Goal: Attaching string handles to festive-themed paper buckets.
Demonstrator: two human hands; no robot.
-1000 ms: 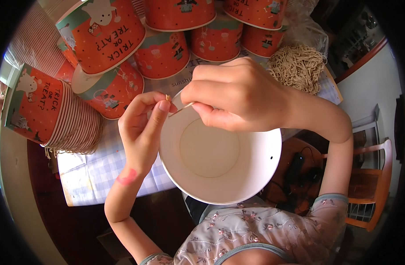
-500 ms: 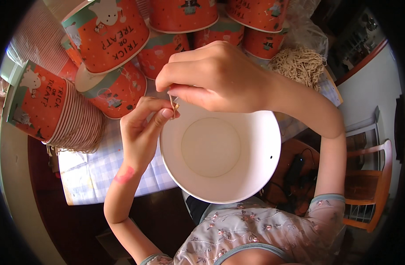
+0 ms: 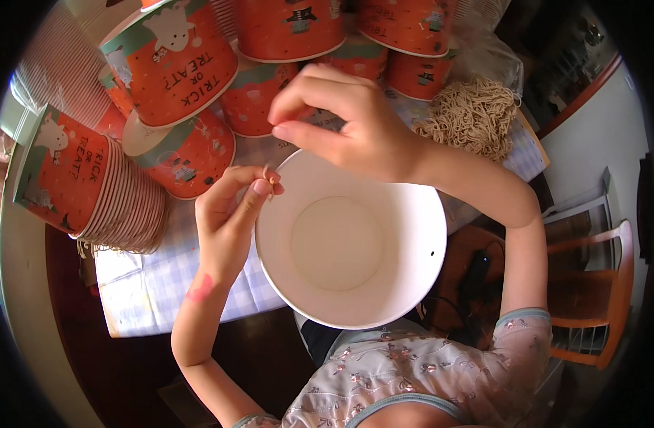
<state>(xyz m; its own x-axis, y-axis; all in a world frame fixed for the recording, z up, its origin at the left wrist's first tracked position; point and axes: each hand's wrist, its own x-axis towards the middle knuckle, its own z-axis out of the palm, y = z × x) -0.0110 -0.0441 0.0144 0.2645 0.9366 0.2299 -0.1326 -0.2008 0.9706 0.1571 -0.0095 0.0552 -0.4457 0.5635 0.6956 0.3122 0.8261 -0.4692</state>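
Note:
A short piece of tan cord [image 3: 272, 181] with a small knot is pinched between the thumb and fingers of my left hand [image 3: 225, 214], beside the bucket's left rim. My right hand [image 3: 352, 125] hovers over the far rim, fingers curled and thumb tip brought close to the index fingertip. Any thread between those tips is too small to make out. Below both hands, a round bucket [image 3: 405, 285] shows its white inside, tilted toward me against the table edge. One small dark hole is visible in its right wall.
Orange printed buckets [image 3: 170, 64] are piled along the back. A nested bucket stack [image 3: 70, 171] lies at the left, cords hanging from it. A heap of tan cords [image 3: 473, 118] sits at the back right on the checked tablecloth [image 3: 170, 285]. A wooden chair [image 3: 612, 299] stands at the right.
My right hand has moved slightly up and away from my left, and the cord strand between them no longer shows. The left hand keeps its pinch, a little lower.

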